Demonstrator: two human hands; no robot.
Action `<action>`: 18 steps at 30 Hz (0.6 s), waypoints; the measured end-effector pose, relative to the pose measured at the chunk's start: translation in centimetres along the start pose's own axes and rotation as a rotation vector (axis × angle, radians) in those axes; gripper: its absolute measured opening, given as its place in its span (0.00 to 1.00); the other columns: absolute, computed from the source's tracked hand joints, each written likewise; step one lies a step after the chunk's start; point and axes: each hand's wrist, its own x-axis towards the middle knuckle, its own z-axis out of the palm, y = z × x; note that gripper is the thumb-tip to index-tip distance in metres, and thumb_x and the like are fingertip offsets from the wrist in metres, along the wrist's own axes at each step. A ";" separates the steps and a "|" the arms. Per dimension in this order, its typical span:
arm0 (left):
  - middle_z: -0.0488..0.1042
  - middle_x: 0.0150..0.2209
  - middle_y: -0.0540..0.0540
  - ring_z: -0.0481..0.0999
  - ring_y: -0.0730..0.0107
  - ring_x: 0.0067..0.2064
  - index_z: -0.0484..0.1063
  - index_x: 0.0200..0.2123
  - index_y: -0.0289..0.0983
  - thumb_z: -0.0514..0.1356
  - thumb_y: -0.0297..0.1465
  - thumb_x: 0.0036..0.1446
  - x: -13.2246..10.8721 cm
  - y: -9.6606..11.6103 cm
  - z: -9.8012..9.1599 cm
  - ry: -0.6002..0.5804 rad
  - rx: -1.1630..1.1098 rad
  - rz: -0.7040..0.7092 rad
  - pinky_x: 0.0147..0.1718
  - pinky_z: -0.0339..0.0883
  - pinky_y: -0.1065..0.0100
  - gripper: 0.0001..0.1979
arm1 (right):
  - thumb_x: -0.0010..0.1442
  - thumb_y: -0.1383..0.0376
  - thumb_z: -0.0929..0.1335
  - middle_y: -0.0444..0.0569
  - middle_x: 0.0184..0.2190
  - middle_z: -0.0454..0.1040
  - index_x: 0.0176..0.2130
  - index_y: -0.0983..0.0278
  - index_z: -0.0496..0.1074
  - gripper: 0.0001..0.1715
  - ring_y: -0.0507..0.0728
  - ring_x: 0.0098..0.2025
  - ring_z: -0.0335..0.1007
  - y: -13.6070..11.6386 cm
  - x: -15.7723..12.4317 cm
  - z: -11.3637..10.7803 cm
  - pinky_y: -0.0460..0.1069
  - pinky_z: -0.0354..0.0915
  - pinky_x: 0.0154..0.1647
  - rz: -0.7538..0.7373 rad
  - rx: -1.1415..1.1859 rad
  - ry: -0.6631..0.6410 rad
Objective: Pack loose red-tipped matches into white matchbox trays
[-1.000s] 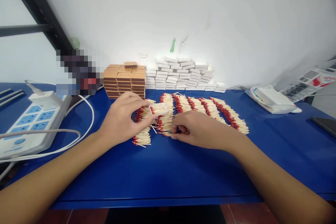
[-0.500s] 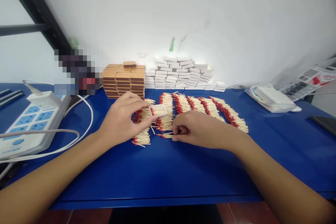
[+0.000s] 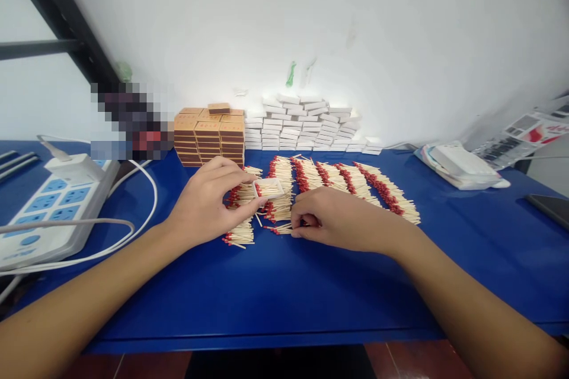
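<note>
Between thumb and fingers, my left hand (image 3: pixel 211 198) grips a small white matchbox tray (image 3: pixel 276 192) with several red-tipped matches lying in it. My right hand (image 3: pixel 326 216) is closed in a pinch at the ends of a few matches (image 3: pixel 281 228) on the table, just right of and nearer than the tray. Behind both hands, loose matches (image 3: pixel 280 172) lie in several slanted rows, their red heads mostly to the left. The right hand covers part of these rows.
Brown matchboxes (image 3: pixel 208 136) are stacked behind the left hand, beside a pile of white trays (image 3: pixel 302 127) against the wall. On the left lies a power strip (image 3: pixel 48 207) with white cables (image 3: pixel 155 189). A plastic packet (image 3: pixel 460 164) and a dark phone-like object (image 3: pixel 551 210) lie on the right.
Almost nothing differs. Both hands keep their places, with the tray still in the left and the right still pinching at the matches.
</note>
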 end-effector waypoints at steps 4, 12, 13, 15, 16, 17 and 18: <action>0.83 0.37 0.43 0.79 0.58 0.44 0.80 0.47 0.35 0.70 0.39 0.63 -0.1 0.0 0.0 -0.017 -0.010 -0.010 0.47 0.75 0.57 0.15 | 0.62 0.71 0.70 0.44 0.33 0.79 0.34 0.61 0.79 0.08 0.53 0.31 0.69 0.2 0.0 0.2 0.48 0.58 0.31 0.000 -0.008 0.004; 0.83 0.38 0.43 0.79 0.59 0.44 0.80 0.45 0.35 0.70 0.38 0.63 -0.1 -0.2 0.1 -0.045 -0.018 -0.011 0.46 0.74 0.59 0.14 | 0.61 0.71 0.69 0.43 0.32 0.78 0.33 0.62 0.77 0.07 0.52 0.31 0.66 -0.2 -0.1 0.1 0.47 0.57 0.31 0.019 -0.023 -0.029; 0.83 0.38 0.43 0.79 0.59 0.45 0.80 0.45 0.35 0.70 0.38 0.63 -0.2 -0.2 0.1 -0.049 -0.020 -0.014 0.46 0.74 0.59 0.13 | 0.61 0.71 0.69 0.42 0.32 0.77 0.32 0.62 0.76 0.07 0.51 0.31 0.66 -0.2 -0.1 0.1 0.47 0.57 0.31 0.018 -0.024 -0.028; 0.83 0.38 0.44 0.79 0.59 0.45 0.80 0.46 0.36 0.70 0.38 0.63 -0.2 -0.3 0.2 -0.051 -0.024 -0.014 0.47 0.74 0.59 0.14 | 0.60 0.72 0.68 0.42 0.31 0.76 0.30 0.62 0.74 0.08 0.51 0.30 0.64 -0.1 -0.1 0.1 0.47 0.56 0.31 0.003 -0.033 -0.005; 0.83 0.37 0.44 0.79 0.59 0.45 0.80 0.46 0.36 0.70 0.38 0.63 -0.2 -0.3 0.2 -0.051 -0.026 -0.014 0.47 0.74 0.59 0.14 | 0.60 0.73 0.68 0.41 0.30 0.75 0.30 0.62 0.73 0.08 0.51 0.29 0.63 0.0 0.0 0.0 0.48 0.56 0.30 -0.009 -0.041 0.010; 0.83 0.37 0.44 0.79 0.59 0.45 0.80 0.46 0.36 0.70 0.39 0.63 -0.2 -0.3 0.2 -0.053 -0.026 -0.012 0.47 0.74 0.59 0.14 | 0.59 0.73 0.68 0.41 0.29 0.74 0.29 0.62 0.72 0.09 0.51 0.29 0.63 0.0 0.0 0.0 0.48 0.56 0.30 -0.020 -0.048 0.024; 0.83 0.37 0.44 0.79 0.59 0.44 0.80 0.46 0.36 0.70 0.39 0.63 -0.2 -0.3 0.2 -0.054 -0.026 -0.008 0.46 0.74 0.59 0.14 | 0.59 0.74 0.68 0.41 0.29 0.74 0.29 0.62 0.72 0.09 0.51 0.29 0.63 0.0 0.0 0.0 0.48 0.57 0.30 -0.027 -0.048 0.029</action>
